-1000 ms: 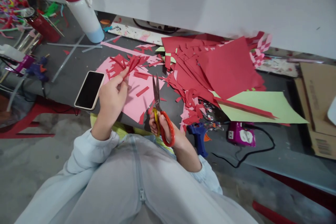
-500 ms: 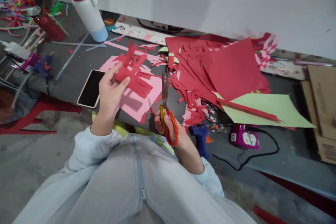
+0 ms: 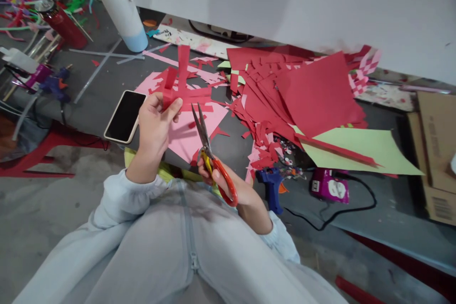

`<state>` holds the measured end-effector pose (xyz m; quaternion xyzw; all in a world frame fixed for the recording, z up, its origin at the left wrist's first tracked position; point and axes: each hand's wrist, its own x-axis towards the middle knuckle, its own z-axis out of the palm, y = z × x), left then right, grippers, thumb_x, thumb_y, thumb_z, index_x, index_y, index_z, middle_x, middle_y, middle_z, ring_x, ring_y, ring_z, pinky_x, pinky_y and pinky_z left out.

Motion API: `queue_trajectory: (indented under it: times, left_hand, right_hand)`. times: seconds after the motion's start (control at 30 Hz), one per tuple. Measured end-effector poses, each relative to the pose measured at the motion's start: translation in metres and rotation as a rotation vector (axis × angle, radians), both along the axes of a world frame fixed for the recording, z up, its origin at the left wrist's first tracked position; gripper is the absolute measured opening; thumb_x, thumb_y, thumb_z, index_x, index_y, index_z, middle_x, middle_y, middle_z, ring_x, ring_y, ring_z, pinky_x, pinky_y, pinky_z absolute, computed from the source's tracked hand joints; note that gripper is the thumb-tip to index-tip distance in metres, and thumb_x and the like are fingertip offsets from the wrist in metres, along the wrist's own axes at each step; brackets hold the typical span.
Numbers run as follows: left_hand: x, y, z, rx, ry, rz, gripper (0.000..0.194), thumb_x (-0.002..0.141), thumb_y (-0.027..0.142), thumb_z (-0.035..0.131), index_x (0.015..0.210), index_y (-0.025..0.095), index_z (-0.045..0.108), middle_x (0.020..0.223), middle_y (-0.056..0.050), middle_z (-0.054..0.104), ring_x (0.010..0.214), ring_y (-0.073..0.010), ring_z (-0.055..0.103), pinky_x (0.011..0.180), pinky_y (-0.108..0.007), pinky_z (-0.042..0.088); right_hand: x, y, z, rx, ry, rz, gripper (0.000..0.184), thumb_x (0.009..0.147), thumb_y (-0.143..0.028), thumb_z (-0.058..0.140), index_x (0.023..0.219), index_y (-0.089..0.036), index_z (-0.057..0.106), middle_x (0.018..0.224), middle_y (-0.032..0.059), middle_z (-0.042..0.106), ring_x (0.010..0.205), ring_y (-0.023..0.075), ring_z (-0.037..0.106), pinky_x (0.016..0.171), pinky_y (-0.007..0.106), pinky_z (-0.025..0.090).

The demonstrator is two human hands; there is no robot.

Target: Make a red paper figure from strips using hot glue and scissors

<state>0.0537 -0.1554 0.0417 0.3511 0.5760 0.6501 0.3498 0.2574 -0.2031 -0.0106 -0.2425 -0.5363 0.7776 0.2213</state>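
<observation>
Between the thumb and fingers of my left hand (image 3: 156,116) is a piece of red paper (image 3: 183,88), cut into strips that stick out upward and to the right. My right hand (image 3: 223,178) grips a pair of scissors (image 3: 204,130) with one orange and one yellow handle loop. Their blades are slightly parted and point up toward the paper's lower right strip, close to it; whether they touch I cannot tell. Below the held paper lies a pink sheet (image 3: 185,140) with red scraps on it.
A phone (image 3: 125,116) lies left of my left hand, with a white and blue bottle (image 3: 124,19) behind. To the right are a heap of red paper (image 3: 313,92), a light green sheet (image 3: 366,147), a blue glue gun (image 3: 271,187), a purple box (image 3: 329,185) and cardboard (image 3: 438,137).
My left hand has brought the red paper up from the pink sheet and turned it so its strips fan out. The scissors have tilted left, nearer to the paper.
</observation>
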Motion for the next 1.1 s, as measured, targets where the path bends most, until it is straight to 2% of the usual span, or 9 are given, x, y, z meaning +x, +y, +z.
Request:
queue_trajectory:
  times: [0.2, 0.5, 0.7, 0.8, 0.9, 1.1]
  left_hand:
    - [0.0082, -0.0032, 0.0048, 0.040, -0.071, -0.020, 0.036, 0.066, 0.045, 0.087, 0.078, 0.023, 0.061, 0.074, 0.004, 0.063, 0.062, -0.0082, 0.058, 0.063, -0.023, 0.051]
    - [0.0069, -0.0035, 0.0032, -0.037, -0.176, -0.039, 0.030, 0.067, 0.039, 0.086, 0.077, 0.023, 0.064, 0.072, 0.006, 0.065, 0.061, -0.0061, 0.058, 0.063, -0.021, 0.053]
    - [0.0077, -0.0050, 0.0041, -0.070, -0.323, -0.063, 0.029, 0.064, 0.031, 0.089, 0.079, 0.022, 0.065, 0.081, 0.005, 0.072, 0.067, -0.0074, 0.065, 0.063, -0.021, 0.055]
    - [0.0070, -0.0036, 0.0061, -0.110, -0.390, -0.054, 0.031, 0.061, 0.027, 0.091, 0.078, 0.022, 0.066, 0.077, 0.005, 0.071, 0.063, -0.0073, 0.065, 0.061, -0.021, 0.055]
    - [0.0065, -0.0029, 0.0089, -0.154, -0.444, -0.102, 0.035, 0.058, 0.027, 0.093, 0.078, 0.021, 0.065, 0.071, 0.006, 0.068, 0.057, -0.0070, 0.063, 0.059, -0.021, 0.055]
    - [0.0091, -0.0050, 0.0104, -0.211, -0.473, -0.201, 0.043, 0.055, 0.033, 0.096, 0.080, 0.019, 0.064, 0.071, 0.006, 0.066, 0.059, -0.0059, 0.062, 0.064, -0.021, 0.056]
  right_hand:
    - [-0.0009, -0.0017, -0.0011, -0.039, 0.044, -0.021, 0.047, 0.094, -0.067, 0.048, 0.111, -0.023, 0.049, 0.084, -0.0011, 0.038, 0.068, 0.0135, 0.031, 0.062, 0.029, 0.031]
    - [-0.0005, -0.0047, -0.0004, -0.047, 0.015, -0.051, 0.049, 0.093, -0.069, 0.047, 0.110, -0.023, 0.051, 0.082, -0.0005, 0.039, 0.068, 0.0140, 0.032, 0.061, 0.030, 0.031]
    - [-0.0001, -0.0034, -0.0009, -0.035, 0.030, -0.046, 0.047, 0.094, -0.068, 0.046, 0.109, -0.023, 0.050, 0.083, -0.0003, 0.039, 0.068, 0.0136, 0.032, 0.061, 0.030, 0.031]
    - [0.0008, -0.0025, -0.0015, -0.017, 0.011, -0.036, 0.049, 0.093, -0.069, 0.046, 0.108, -0.023, 0.049, 0.083, -0.0002, 0.040, 0.068, 0.0137, 0.033, 0.060, 0.029, 0.032]
    - [0.0010, -0.0015, -0.0016, 0.011, -0.008, -0.024, 0.049, 0.093, -0.070, 0.045, 0.108, -0.023, 0.048, 0.084, -0.0002, 0.040, 0.068, 0.0137, 0.033, 0.061, 0.030, 0.033]
    - [0.0003, -0.0007, 0.0023, 0.094, -0.016, -0.041, 0.047, 0.096, -0.067, 0.043, 0.110, -0.023, 0.047, 0.085, -0.0002, 0.041, 0.069, 0.0138, 0.033, 0.063, 0.030, 0.032]
